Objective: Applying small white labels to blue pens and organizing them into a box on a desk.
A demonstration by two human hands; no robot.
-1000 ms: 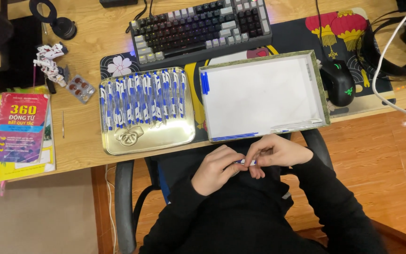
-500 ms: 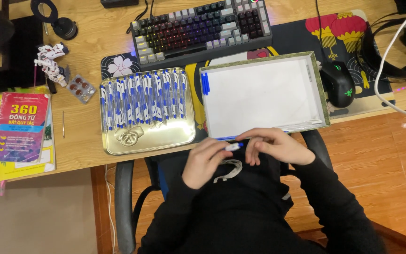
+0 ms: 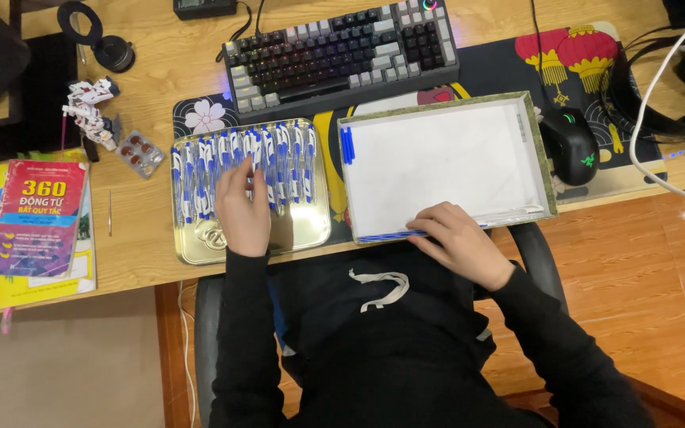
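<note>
Pens (image 3: 283, 158) — white with blue caps — lie side by side in the gold metal tray (image 3: 303, 230) on the table (image 3: 144, 55). Half a second ago both hands met over the lap around 1 pen; now they have parted. The left hand (image 3: 243, 208) lies flat on the row in the tray, fingers spread over the pens, holding nothing I can make out. The right hand (image 3: 457, 238) rests at the near rim of the white box (image 3: 445, 166), fingertips on the blue pens lined along that edge; whether it still grips one I cannot tell. So a pen seems just delivered to the box, and the left reaches for another.
</note>
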